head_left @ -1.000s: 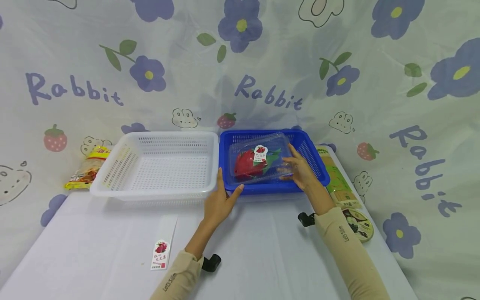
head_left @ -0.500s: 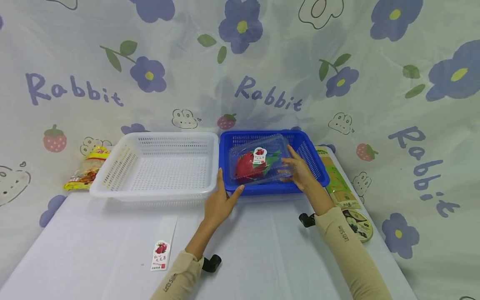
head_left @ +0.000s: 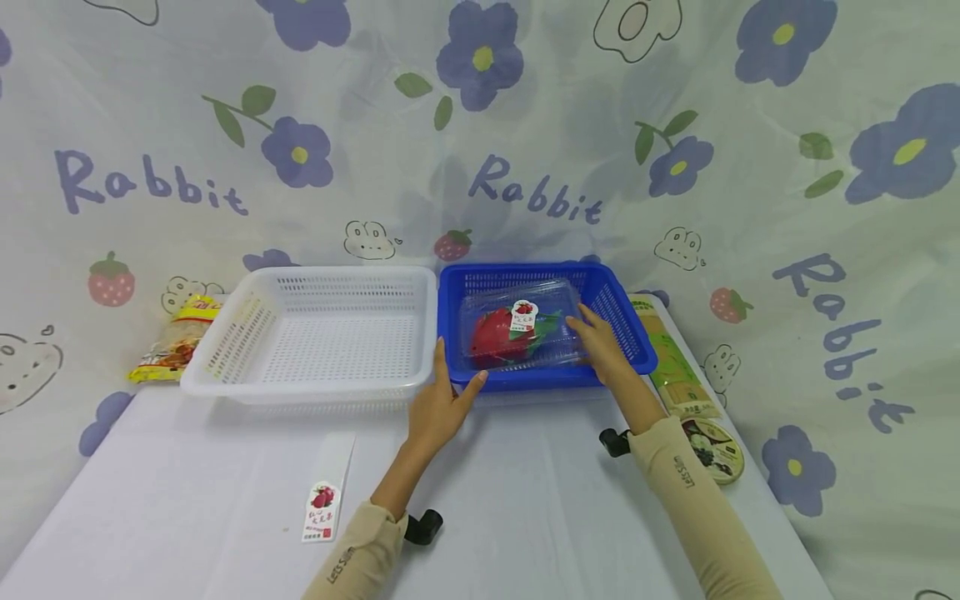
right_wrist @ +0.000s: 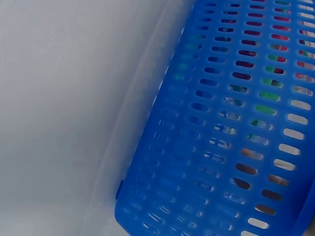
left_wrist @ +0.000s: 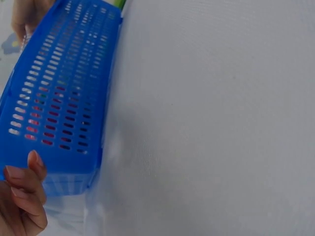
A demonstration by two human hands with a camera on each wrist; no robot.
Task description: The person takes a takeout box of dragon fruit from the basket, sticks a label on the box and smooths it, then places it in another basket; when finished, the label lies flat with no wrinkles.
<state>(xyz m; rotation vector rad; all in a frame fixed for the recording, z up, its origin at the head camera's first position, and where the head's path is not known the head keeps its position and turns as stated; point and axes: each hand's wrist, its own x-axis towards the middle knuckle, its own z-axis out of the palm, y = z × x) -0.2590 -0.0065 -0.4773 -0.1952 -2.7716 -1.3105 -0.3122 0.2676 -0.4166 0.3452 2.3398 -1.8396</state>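
Note:
A clear plastic box with a red dragon fruit and green leaf tips lies inside the blue basket. On its lid sits a small white label. My right hand reaches over the basket's right front side and holds the box's right end, thumb on top. In the right wrist view the basket's slotted wall covers most of that hand. My left hand holds the basket's left front corner, its curled fingers against the corner in the left wrist view.
A white basket stands left of the blue one. Beyond it leans a yellow food bag. On the right lie a green packet and a round tin. A white paper strip with a dragon fruit print lies in front.
The box's right end has sunk lower into the blue basket, so it now lies flatter. My right hand has come down with it. The left hand has stayed at the corner.

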